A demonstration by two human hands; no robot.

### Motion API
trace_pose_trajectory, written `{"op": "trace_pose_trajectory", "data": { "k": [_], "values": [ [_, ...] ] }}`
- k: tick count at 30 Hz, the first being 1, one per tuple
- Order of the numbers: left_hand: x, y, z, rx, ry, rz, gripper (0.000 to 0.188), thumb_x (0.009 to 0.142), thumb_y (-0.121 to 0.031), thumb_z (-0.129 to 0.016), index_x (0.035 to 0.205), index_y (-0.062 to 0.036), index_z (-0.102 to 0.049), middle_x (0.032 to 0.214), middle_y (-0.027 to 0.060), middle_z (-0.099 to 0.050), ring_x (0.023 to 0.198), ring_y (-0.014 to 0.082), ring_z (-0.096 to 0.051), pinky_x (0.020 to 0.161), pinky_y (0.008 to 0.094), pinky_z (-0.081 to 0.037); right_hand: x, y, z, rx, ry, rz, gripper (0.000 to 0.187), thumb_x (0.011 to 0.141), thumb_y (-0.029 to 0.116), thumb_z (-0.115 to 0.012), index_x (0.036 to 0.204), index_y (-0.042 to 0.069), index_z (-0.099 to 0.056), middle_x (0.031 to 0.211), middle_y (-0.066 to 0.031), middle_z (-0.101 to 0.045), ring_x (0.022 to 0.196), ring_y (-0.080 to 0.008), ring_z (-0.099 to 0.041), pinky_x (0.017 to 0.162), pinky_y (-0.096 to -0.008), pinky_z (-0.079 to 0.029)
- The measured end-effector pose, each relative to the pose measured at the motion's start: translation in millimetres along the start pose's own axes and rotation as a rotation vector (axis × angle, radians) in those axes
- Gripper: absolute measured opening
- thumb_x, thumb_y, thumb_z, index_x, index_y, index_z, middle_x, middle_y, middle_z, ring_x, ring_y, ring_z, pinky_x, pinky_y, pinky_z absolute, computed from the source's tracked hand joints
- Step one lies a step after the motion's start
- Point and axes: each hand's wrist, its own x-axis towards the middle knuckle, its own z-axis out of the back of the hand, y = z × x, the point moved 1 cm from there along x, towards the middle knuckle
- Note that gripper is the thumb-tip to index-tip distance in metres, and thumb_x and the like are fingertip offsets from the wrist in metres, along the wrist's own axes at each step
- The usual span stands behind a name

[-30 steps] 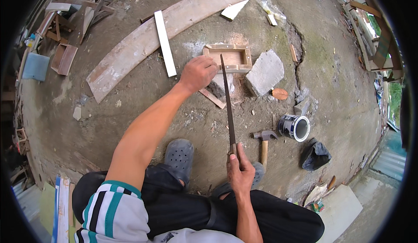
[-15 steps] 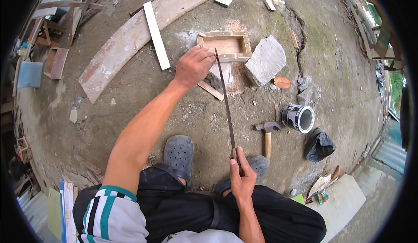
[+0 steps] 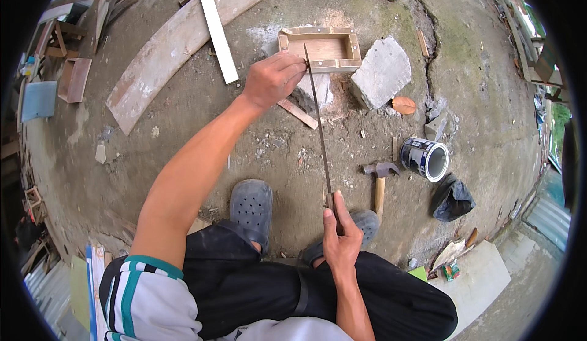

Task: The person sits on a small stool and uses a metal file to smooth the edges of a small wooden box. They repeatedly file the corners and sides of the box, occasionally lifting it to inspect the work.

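Observation:
A small rectangular wooden box (image 3: 333,69) with an open top and pale corner blocks rests on broken stone ahead of me. My left hand (image 3: 272,79) is closed on its near left corner, though the fingertips are partly hidden. In my right hand (image 3: 341,234) is the dark handle of a handsaw, gripped with the index finger stretched along it. The narrow handsaw blade (image 3: 321,118) points away from me, edge-on, and crosses the box's near wall just right of my left fingers. Its tip stands over the box's inside.
Right of the box lies a grey stone slab (image 3: 382,72). A claw hammer (image 3: 380,185), an opened paint can (image 3: 425,159) and a black plastic bag (image 3: 452,199) are on the ground at right. A white strip (image 3: 218,35) crosses a long curved board (image 3: 165,66) at left.
The saw has slid a little forward, so more of its tip extends past the box's near wall. Both hands keep their holds. The whole view has shifted slightly.

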Motion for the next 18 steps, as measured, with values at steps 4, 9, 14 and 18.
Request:
{"op": "trace_pose_trajectory", "data": {
  "k": [4,9,14,18],
  "values": [
    [-1,-1,1,-0.012,0.013,0.009,0.015,0.082,-0.011,-0.083,0.096,-0.0089,-0.078,0.103,0.0045,-0.077,0.097,0.0233,-0.076,0.094,0.0366,-0.062,-10,-15,3,-0.016,-0.009,0.03,0.039,0.1,0.008,-0.067,0.137,-0.003,-0.064,0.125,-0.0235,-0.072,0.115,-0.0202,-0.07,0.097,-0.0294,-0.052],
    [-1,-2,0,0.003,-0.021,0.027,0.014,0.082,-0.01,-0.083,0.095,-0.0099,-0.078,0.102,0.0039,-0.078,0.096,0.0232,-0.076,0.093,0.036,-0.063,4,-4,-4,0.006,0.001,-0.021,0.039,0.1,0.008,-0.067,0.137,-0.003,-0.064,0.125,-0.0237,-0.072,0.114,-0.0188,-0.07,0.096,-0.0292,-0.052],
    [-2,-4,-3,-0.007,-0.026,0.04,0.013,0.082,-0.01,-0.083,0.094,-0.0105,-0.078,0.102,0.0038,-0.078,0.096,0.0227,-0.077,0.091,0.0353,-0.063,-9,-12,-3,-0.021,0.004,0.023,0.039,0.1,0.009,-0.068,0.138,-0.001,-0.064,0.125,-0.0224,-0.073,0.114,-0.0154,-0.068,0.095,-0.0281,-0.052],
    [-4,-4,-3,0.01,-0.025,0.064,0.013,0.082,-0.011,-0.083,0.094,-0.0108,-0.078,0.102,0.0034,-0.078,0.098,0.0227,-0.076,0.091,0.0347,-0.063,-1,-13,-5,0.096,0.001,-0.085,0.04,0.1,0.009,-0.068,0.138,-0.003,-0.063,0.126,-0.0194,-0.073,0.111,-0.0124,-0.067,0.094,-0.0269,-0.051]
  ]
}}
